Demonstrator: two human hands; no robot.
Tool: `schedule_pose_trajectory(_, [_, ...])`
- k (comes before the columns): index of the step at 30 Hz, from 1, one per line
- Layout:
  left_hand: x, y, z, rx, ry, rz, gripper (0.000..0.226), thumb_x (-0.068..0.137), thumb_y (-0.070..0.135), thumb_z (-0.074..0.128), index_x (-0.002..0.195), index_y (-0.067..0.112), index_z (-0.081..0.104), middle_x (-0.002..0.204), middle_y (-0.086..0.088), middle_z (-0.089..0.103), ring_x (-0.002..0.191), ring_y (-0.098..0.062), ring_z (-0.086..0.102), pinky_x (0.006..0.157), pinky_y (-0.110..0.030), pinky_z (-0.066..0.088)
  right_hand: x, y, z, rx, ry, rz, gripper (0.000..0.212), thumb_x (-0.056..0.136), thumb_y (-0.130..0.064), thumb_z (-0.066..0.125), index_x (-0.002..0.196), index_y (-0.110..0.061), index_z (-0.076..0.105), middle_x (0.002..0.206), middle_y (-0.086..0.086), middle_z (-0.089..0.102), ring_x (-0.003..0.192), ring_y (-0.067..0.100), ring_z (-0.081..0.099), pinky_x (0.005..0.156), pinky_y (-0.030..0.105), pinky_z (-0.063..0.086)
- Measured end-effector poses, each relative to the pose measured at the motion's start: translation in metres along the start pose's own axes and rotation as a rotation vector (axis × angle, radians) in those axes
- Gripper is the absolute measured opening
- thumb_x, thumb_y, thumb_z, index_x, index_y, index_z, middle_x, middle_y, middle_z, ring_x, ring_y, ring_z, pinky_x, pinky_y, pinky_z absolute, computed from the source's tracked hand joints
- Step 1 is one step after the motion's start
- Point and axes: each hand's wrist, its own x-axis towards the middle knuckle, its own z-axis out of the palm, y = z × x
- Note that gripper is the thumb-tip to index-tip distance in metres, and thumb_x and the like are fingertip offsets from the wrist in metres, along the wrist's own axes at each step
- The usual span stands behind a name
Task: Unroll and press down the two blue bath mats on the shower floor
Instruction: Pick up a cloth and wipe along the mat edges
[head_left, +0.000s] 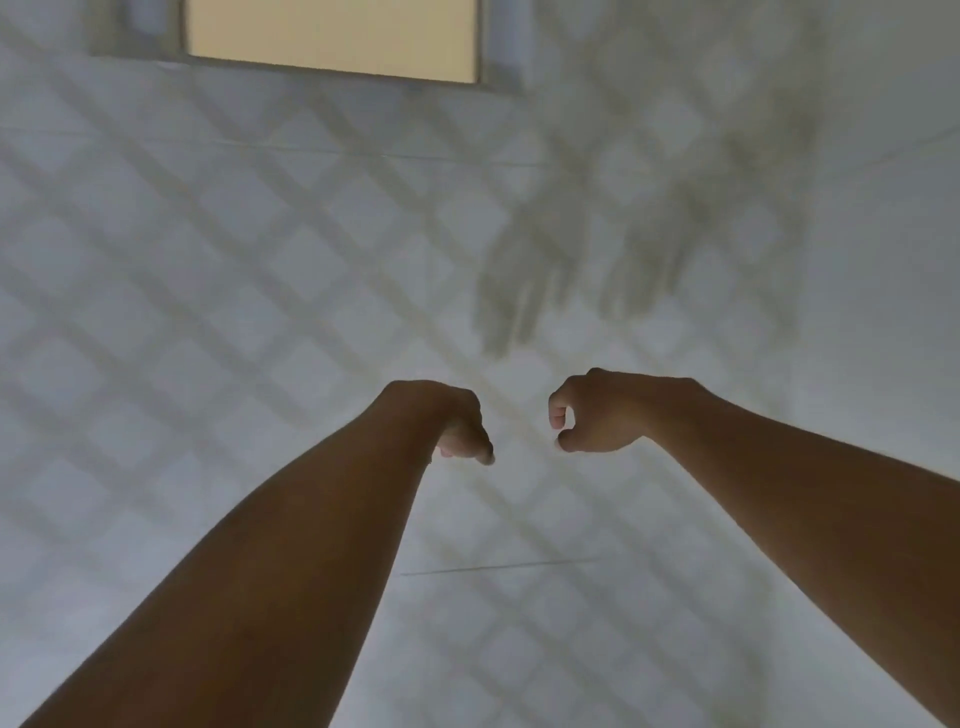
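Note:
No blue bath mat shows in the head view. Both bare forearms reach forward over a pale tiled surface (218, 291) crossed by diamond-lattice shadows. My left hand (460, 428) hangs bent at the wrist, fingers drawn together and pointing down, with nothing in it. My right hand (597, 413) is loosely curled, thumb and forefinger nearly touching, and it holds nothing. The two hands sit a short gap apart near the middle of the view. The picture is blurred.
A yellowish rectangular panel (332, 36) with a grey frame sits at the top left. A blurred shadow of two hands (613, 260) falls on the tiles above my hands. A thin dark line (498, 566) crosses the surface between my forearms.

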Motion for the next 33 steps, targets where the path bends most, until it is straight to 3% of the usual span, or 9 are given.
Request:
schedule_pose_trajectory(5, [-0.017,0.155,-0.010,-0.072,0.036,0.345,0.052,0.090,0.052,0.066,0.135,0.028,0.059,0.107,0.004,0.069,0.091,-0.018,0.074,0.094,-0.037,0.054,-0.117,0.113,-0.026,-0.092,-0.012,0.283,0.031,0.095,-0.033,0.059,0.123,-0.022,0.063,0.095,-0.009,0.054,0.079,0.011,0.054,0.060,0.023,0.038])
schedule_pose_trajectory(8, [-0.055,0.252,-0.015,-0.090,0.046,0.544,0.050,0.091,0.052,0.065,0.135,0.028,0.060,0.089,0.005,0.067,0.088,-0.017,0.072,0.094,-0.035,0.054,-0.202,0.169,-0.041,-0.152,-0.032,0.454,0.033,0.097,-0.032,0.058,0.126,-0.019,0.063,0.109,-0.004,0.061,0.097,0.018,0.055,0.076,0.027,0.041])
schedule_pose_trajectory(14, [-0.168,0.424,-0.030,-0.155,0.059,0.936,0.047,0.093,0.051,0.065,0.134,0.028,0.062,0.081,0.011,0.062,0.088,-0.014,0.073,0.096,-0.040,0.055,-0.388,0.233,-0.087,-0.288,-0.049,0.768,0.034,0.098,-0.035,0.056,0.125,-0.018,0.066,0.126,0.001,0.063,0.120,0.025,0.058,0.093,0.034,0.048])
schedule_pose_trajectory(18, [-0.270,0.515,-0.040,-0.217,0.078,1.222,0.047,0.095,0.046,0.064,0.136,0.023,0.062,0.096,0.007,0.064,0.089,-0.015,0.075,0.093,-0.039,0.055,-0.514,0.259,-0.124,-0.334,0.015,0.980,0.018,0.089,-0.040,0.063,0.102,-0.029,0.069,0.104,-0.002,0.072,0.099,0.022,0.068,0.090,0.041,0.057])
schedule_pose_trajectory(21, [-0.342,0.568,-0.047,-0.253,0.062,1.394,0.042,0.094,0.046,0.064,0.129,0.023,0.066,0.109,0.006,0.068,0.088,-0.014,0.075,0.091,-0.040,0.057,-0.598,0.262,-0.151,-0.313,0.089,1.117,0.011,0.088,-0.036,0.063,0.089,-0.027,0.069,0.079,-0.002,0.076,0.084,0.020,0.074,0.080,0.035,0.061])
schedule_pose_trajectory(24, [-0.404,0.607,-0.052,-0.275,0.024,1.532,0.034,0.093,0.048,0.066,0.109,0.019,0.073,0.099,0.004,0.075,0.085,-0.013,0.075,0.089,-0.042,0.060,-0.665,0.259,-0.172,-0.369,0.096,1.230,0.011,0.087,-0.036,0.063,0.085,-0.026,0.067,0.076,-0.001,0.075,0.079,0.022,0.074,0.077,0.035,0.060])
schedule_pose_trajectory(26, [-0.440,0.622,-0.054,-0.299,-0.015,1.618,0.036,0.091,0.051,0.068,0.106,0.019,0.074,0.097,0.004,0.076,0.084,-0.013,0.075,0.088,-0.041,0.060,-0.698,0.256,-0.181,-0.414,0.101,1.293,0.012,0.085,-0.037,0.063,0.084,-0.025,0.066,0.080,0.001,0.074,0.081,0.024,0.072,0.078,0.039,0.060])
schedule_pose_trajectory(29, [-0.490,0.642,-0.052,-0.333,-0.018,1.713,0.043,0.083,0.056,0.074,0.096,0.016,0.075,0.086,0.004,0.077,0.076,-0.012,0.076,0.082,-0.039,0.062,-0.744,0.248,-0.190,-0.496,0.213,1.374,0.016,0.088,-0.035,0.065,0.087,-0.019,0.065,0.090,0.003,0.067,0.083,0.025,0.066,0.076,0.037,0.058])
schedule_pose_trajectory(33, [-0.520,0.663,-0.038,-0.346,0.022,1.736,0.033,0.084,0.043,0.079,0.082,0.015,0.063,0.069,0.001,0.074,0.064,-0.014,0.074,0.067,-0.029,0.060,-0.781,0.247,-0.178,-0.286,0.163,1.514,0.033,0.088,-0.042,0.070,0.079,-0.011,0.070,0.068,0.001,0.073,0.069,0.018,0.073,0.063,0.030,0.056])
